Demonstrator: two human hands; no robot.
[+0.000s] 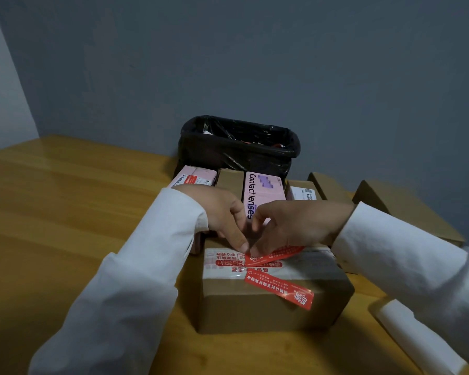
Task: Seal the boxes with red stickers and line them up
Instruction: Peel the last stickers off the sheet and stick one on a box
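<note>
Both hands are meeting fingertip to fingertip over the cardboard box [271, 299]. The left hand [217, 212] and right hand [293, 226] are pinching a red sticker [275, 255] just beneath them; another sticker [279, 289] is lying nearer the person.

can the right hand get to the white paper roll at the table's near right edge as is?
Probably yes. The white paper roll lies in the open on the table just below the right sleeve, nothing on or over it. But the right hand is busy pinching a red sticker on the cardboard box.
</note>
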